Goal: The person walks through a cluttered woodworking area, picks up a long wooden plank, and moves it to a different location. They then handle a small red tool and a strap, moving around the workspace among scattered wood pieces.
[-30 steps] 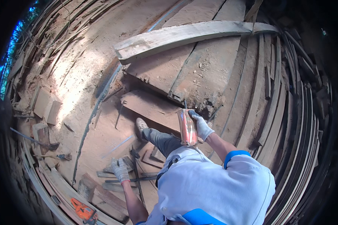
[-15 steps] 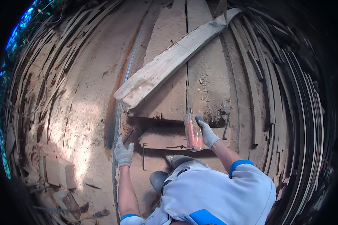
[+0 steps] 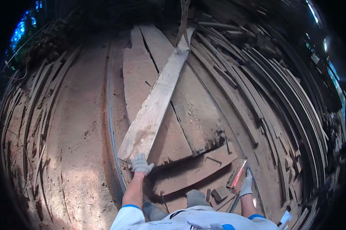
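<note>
A long pale wooden plank [image 3: 151, 111] lies aslant across thick slabs, its near end toward me. My left hand [image 3: 141, 165], in a whitish work glove, is at that near end, fingers stretched flat against the wood and thumb out to the side. Around the plank's far end runs a hanging sling strap [image 3: 183, 27]. At the lower right my right hand [image 3: 247, 184], also gloved, is closed around a remote control [image 3: 238, 175], a slim red-orange handheld unit in clear plastic. Its buttons cannot be made out.
Two thick sawdust-covered slabs [image 3: 196, 115] lie under the plank, with a shorter timber [image 3: 196, 172] before their near ends. A metal rail [image 3: 112, 130] runs along the left. Stacked boards [image 3: 272, 103] line the right side, and loose strips [image 3: 42, 103] lie far left.
My left hand has come onto the plank's near end. The right hand has moved right and down in the picture with the remote control. My view has tilted up and turned.
</note>
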{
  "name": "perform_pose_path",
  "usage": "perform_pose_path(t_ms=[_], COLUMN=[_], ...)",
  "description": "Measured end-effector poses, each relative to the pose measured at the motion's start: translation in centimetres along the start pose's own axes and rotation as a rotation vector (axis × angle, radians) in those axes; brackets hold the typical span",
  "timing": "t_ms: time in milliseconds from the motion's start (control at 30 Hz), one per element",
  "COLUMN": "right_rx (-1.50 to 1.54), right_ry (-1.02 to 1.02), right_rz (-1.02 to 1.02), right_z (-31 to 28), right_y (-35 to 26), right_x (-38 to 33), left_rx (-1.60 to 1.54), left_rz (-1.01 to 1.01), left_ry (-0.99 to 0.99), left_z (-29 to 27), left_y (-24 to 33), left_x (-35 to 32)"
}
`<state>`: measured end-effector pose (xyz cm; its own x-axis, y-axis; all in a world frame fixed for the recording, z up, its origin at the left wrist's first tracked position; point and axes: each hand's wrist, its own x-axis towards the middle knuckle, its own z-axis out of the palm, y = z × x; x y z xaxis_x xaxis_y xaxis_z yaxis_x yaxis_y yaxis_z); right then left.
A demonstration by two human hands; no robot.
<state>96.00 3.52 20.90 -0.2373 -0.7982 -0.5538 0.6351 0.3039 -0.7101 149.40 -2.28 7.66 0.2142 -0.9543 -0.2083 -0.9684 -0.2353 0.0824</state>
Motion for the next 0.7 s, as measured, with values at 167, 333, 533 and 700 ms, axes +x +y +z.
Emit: perform_pose_path(t_ms=[167,333,533,700], right_rx=[-0.041,-0.004,-0.096,-0.199], right_ry=[0.271,0.349,0.477,0.461], right_rz=[-0.198,-0.162,-0.141,-0.092], right_z=[-2.4,-2.3,-0.4,2.6], right_y=[9.0,12.5,13.1,11.7], right_x=[-12.6,-19.8,-18.1,-14.4], left_rx=[-0.056,-0.108,-0.117,-0.076], left_rz=[0.099,-0.057,-0.117,-0.012], left_ry=[-0.044,-0.117,-0.007,0.006], left_z=[1.5,0.9,2.7,3.5], left_y=[-4.7,-5.1,-3.6,-4.0], left_x=[4.7,6.4,7.2,8.0])
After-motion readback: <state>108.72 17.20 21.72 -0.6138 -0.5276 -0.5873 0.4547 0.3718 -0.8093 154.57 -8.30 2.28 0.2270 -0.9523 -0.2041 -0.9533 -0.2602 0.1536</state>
